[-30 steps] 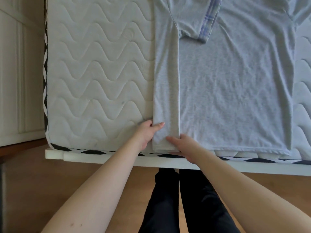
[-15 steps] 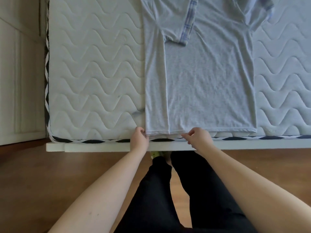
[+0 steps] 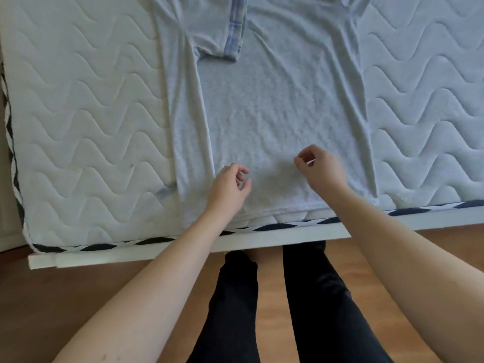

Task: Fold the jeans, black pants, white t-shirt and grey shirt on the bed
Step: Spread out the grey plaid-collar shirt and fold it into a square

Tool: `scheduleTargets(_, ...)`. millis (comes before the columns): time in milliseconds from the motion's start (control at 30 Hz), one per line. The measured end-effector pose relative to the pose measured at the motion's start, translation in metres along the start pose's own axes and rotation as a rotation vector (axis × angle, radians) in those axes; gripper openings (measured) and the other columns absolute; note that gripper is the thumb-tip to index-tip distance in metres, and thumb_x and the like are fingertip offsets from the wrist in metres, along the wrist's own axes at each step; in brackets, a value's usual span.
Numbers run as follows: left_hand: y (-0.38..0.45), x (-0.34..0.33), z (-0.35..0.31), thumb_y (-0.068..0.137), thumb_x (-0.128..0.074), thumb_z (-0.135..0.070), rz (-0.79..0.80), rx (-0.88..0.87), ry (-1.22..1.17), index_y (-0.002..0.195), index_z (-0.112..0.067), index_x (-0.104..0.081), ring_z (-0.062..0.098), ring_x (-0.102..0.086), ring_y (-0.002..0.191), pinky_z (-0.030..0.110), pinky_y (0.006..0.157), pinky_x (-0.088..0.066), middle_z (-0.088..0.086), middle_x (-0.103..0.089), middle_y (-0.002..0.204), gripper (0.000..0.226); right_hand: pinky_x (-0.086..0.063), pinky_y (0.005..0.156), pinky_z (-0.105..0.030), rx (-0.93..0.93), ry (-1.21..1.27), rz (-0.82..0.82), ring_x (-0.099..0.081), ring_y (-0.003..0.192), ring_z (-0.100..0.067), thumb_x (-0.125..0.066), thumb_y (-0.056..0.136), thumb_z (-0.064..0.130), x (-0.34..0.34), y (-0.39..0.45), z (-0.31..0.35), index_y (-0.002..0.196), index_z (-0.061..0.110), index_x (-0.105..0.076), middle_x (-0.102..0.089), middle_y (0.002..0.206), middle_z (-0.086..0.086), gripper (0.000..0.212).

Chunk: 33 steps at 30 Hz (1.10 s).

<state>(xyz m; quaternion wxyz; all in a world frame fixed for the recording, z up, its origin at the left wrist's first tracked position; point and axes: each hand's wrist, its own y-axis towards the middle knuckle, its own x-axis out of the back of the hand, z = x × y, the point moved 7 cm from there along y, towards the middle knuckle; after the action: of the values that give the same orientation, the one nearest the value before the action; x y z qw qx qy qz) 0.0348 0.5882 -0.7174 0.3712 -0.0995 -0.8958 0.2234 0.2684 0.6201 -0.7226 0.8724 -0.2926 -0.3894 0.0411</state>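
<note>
bed: the quilted mattress [image 3: 86, 119] carries the work; its near edge with the black-and-white piping [image 3: 275, 227] runs just under the shirt's hem, so cloth tugged this way could slide off onto the wooden floor [image 3: 34, 297].
grey shirt: the grey shirt [image 3: 282, 113] lies flat near the foot edge, left side already turned in as a long strip [image 3: 188, 132], left sleeve with its checked cuff [image 3: 235, 35] folded onto the chest; the right side is not yet folded.
fold risk: the turned-in strip is loose; a pull across the body would likely drag it open or skew it.
wrinkle risk: the middle looks lightly rumpled, and folding over that would probably set creases.
left hand: left hand [image 3: 230, 188] hovers above the hem, fingers loosely curled, grasping nothing.
right hand: right hand [image 3: 322, 167] likewise above the cloth, fingertips pinched together but empty as far as I can tell.
other garments: jeans, black pants and white t-shirt are not in view.
</note>
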Motion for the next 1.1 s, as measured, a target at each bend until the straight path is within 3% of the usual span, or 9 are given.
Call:
scheduleTargets(167,0.056,-0.03,-0.086,0.089,-0.061,-0.018,0.077,-0.115,0.117,0.112,-0.014,-0.06,0.021,-0.057,0.094,0.035,0.087,-0.047,0.005,-0.058,0.103,0.023,-0.041,0.066,-0.027,0.034,0.089,-0.074,-0.058,0.088,-0.011,-0.06,0.093,0.033,0.05,0.035,-0.009,0.109,0.021,-0.062,-0.064,0.099,0.008,0.02)
scheduleTargets(333,0.127,-0.056,-0.155,0.088,-0.064,-0.029,0.194,-0.243,0.397,0.132,-0.021,-0.051,0.028,-0.05,0.122,0.039,0.101,-0.042,0.008,-0.051,0.131,0.046,-0.038,0.074,-0.025,0.012,0.167,-0.117,-0.058,0.092,-0.012,-0.062,0.09,0.029,0.095,0.088,-0.02,0.115,0.023,-0.062,-0.061,0.101,0.01,0.025)
scheduleTargets(500,0.213,-0.051,-0.203,0.083,-0.07,-0.044,0.141,-0.364,0.608,0.142,-0.023,-0.042,0.027,-0.041,0.133,0.036,0.109,-0.034,0.006,-0.042,0.145,0.07,-0.046,0.081,-0.026,0.002,0.293,-0.155,-0.062,0.098,-0.012,-0.063,0.09,0.029,0.141,0.15,-0.016,0.118,0.024,-0.061,-0.062,0.104,0.011,0.029)
scheduleTargets(633,0.277,-0.038,-0.22,0.078,-0.072,-0.052,0.096,-0.351,0.702,0.149,-0.03,-0.031,0.023,-0.024,0.144,0.039,0.114,-0.025,0.001,-0.022,0.159,0.084,-0.051,0.081,-0.032,-0.053,0.449,-0.155,-0.061,0.105,-0.015,-0.063,0.091,0.029,0.159,0.202,-0.005,0.128,0.021,-0.055,-0.062,0.117,0.004,0.039)
scheduleTargets(833,0.341,-0.015,-0.218,0.063,-0.073,-0.071,0.206,-0.265,0.908,0.152,-0.039,0.008,0.026,0.011,0.149,0.049,0.118,-0.007,0.003,0.022,0.161,0.125,-0.045,0.083,-0.03,-0.16,0.575,-0.193,-0.055,0.093,-0.01,-0.063,0.089,0.037,0.176,0.26,0.014,0.145,0.018,-0.039,-0.057,0.118,0.007,0.064)
scheduleTargets(900,0.352,-0.014,-0.215,0.055,-0.075,-0.073,0.265,-0.244,0.944,0.149,-0.039,0.019,0.027,0.02,0.147,0.052,0.117,-0.002,0.004,0.031,0.157,0.138,-0.042,0.077,-0.028,-0.232,0.692,-0.184,-0.055,0.095,-0.013,-0.066,0.087,0.043,0.182,0.279,0.022,0.142,0.016,-0.043,-0.058,0.117,0.005,0.065)
scheduleTargets(1000,0.367,-0.018,-0.214,0.047,-0.078,-0.075,0.364,-0.22,0.982,0.146,-0.038,0.028,0.028,0.03,0.143,0.054,0.116,0.004,0.005,0.039,0.153,0.149,-0.053,0.067,-0.031,-0.367,0.891,-0.127,-0.066,0.086,-0.021,-0.072,0.081,0.047,0.184,0.306,0.034,0.11,0.014,-0.065,-0.067,0.095,-0.001,0.045)
scheduleTargets(1100,0.38,-0.017,-0.226,0.058,-0.067,-0.081,0.341,-0.265,0.904,0.151,-0.038,0.013,0.025,0.023,0.146,0.054,0.117,0.002,0.003,0.029,0.158,0.13,-0.058,0.079,-0.037,-0.453,1.027,-0.114,-0.069,0.087,-0.023,-0.079,0.076,0.044,0.185,0.325,0.042,0.108,0.013,-0.066,-0.07,0.099,-0.004,0.046)
